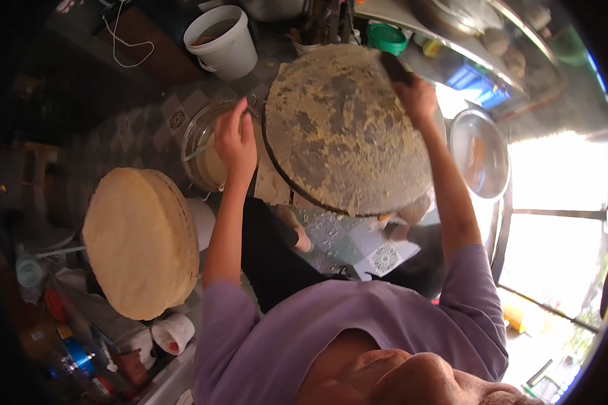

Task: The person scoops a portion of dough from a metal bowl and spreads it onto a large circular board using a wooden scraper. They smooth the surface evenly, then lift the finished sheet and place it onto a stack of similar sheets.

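A large round griddle lies before me, its dark surface patchily covered with yellowish batter residue. At its far right edge my right hand grips a dark, flat scraper, slightly blurred. My left hand is raised left of the griddle, thumb apart from the fingers and nothing visible in it. Below or behind that hand is a metal pot holding pale batter, with a light-coloured utensil handle in it. A thick stack of thin round pancakes stands to my left on a whitish support.
A white bucket with liquid stands beyond the pot. Right of the griddle sits a metal basin with a brown object inside. A green tub is at the back. Crumbs lie on the patterned floor between my legs.
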Demonstrator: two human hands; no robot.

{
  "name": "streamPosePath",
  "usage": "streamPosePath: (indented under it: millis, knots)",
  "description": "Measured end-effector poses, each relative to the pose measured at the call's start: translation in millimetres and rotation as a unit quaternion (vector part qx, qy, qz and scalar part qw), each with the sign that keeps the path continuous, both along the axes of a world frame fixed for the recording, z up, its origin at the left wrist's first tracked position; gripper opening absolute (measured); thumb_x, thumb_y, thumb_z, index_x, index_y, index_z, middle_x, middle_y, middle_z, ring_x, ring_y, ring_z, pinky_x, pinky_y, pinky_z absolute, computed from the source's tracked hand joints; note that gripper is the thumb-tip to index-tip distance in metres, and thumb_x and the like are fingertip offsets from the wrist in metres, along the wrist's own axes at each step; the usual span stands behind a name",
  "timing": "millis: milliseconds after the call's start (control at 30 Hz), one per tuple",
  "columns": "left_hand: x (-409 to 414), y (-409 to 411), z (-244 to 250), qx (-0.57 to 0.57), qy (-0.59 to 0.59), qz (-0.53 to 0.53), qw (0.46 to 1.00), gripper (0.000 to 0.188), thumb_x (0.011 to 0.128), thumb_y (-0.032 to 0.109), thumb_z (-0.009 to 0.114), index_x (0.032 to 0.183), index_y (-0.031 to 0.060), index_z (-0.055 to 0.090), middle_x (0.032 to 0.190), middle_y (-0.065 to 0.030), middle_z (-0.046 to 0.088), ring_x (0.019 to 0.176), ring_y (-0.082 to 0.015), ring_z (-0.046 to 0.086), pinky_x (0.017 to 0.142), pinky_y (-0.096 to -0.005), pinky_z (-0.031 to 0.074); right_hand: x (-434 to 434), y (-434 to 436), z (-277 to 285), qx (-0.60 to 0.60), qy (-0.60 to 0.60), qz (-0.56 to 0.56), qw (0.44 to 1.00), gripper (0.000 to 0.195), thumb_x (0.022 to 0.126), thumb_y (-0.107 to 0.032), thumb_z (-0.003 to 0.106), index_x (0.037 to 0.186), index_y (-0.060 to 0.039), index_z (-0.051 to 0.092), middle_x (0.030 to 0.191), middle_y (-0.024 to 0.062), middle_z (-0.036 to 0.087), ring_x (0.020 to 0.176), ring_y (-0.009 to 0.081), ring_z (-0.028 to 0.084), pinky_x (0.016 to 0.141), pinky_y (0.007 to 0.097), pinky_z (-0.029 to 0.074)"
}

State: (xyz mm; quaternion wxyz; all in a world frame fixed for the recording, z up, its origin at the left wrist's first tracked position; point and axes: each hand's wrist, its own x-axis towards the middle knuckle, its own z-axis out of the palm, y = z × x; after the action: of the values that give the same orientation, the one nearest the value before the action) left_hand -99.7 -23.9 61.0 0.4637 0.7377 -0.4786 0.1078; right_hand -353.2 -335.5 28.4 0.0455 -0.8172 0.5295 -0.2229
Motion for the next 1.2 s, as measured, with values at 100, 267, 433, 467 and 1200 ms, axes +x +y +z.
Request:
streamPosePath:
  millis: [100,267,433,467,1200]
  knots:
    - [6.2,19.3,-32.7,0.027,0.058,0.029,0.998,0.028,0.09,0.001,0.062,0.117,0.0059,0.068,0.11,-0.0113,0.069,0.101,-0.0292,0.063,0.086,-0.0397,0.051,0.2,-78.9,-5.3,0.021,-0.005,-0.044,0.999,0.035,0.074,-0.031,0.068,0.107,-0.0194,0.075,0.095,0.0177,0.073,0.091,0.0372,0.07,0.08,0.0478,0.054]
    - [35.3,-6.9,-69.1,0.028,0.101,0.012,0.994,0.026,0.089,-0.001,0.062,0.114,0.0041,0.068,0.106,-0.0136,0.068,0.099,-0.0306,0.062,0.082,-0.0411,0.051,113.3,-86.9,-6.8,-0.016,0.047,0.031,0.998,0.029,0.079,-0.026,0.061,0.103,-0.0225,0.076,0.095,0.0177,0.072,0.092,0.0375,0.069,0.082,0.0478,0.055]
    - [69.7,-77.1,-71.9,0.099,0.023,0.012,0.995,0.038,0.088,0.005,0.066,0.126,0.005,0.061,0.118,-0.0148,0.065,0.112,-0.0332,0.058,0.092,-0.0448,0.048,186.8,-53.0,-19.3,-0.029,0.053,0.188,0.98,0.029,0.079,-0.024,0.062,0.104,-0.0257,0.076,0.089,0.0172,0.072,0.086,0.0374,0.069,0.079,0.0469,0.056]
    - [77.4,-90.9,-74.4,0.07,-0.008,0.013,0.997,0.04,0.088,0.006,0.067,0.127,0.0046,0.06,0.121,-0.0145,0.064,0.115,-0.0337,0.056,0.093,-0.0447,0.048,198.6,-42.7,-19.3,-0.037,0.049,0.215,0.975,0.028,0.079,-0.024,0.063,0.103,-0.0258,0.077,0.087,0.0167,0.072,0.085,0.0372,0.069,0.078,0.0467,0.056]
    - [-69.4,55.0,-70.6,0.133,-0.109,-0.039,0.984,0.032,0.073,0.013,0.076,0.104,0.0089,0.066,0.099,-0.0032,0.069,0.087,-0.0248,0.061,0.072,-0.0375,0.053,58.5,144.1,1.4,0.019,-0.042,0.563,0.825,0.025,0.066,-0.008,0.075,0.089,-0.019,0.077,0.084,0.0036,0.07,0.081,0.0257,0.068,0.071,0.0363,0.054]
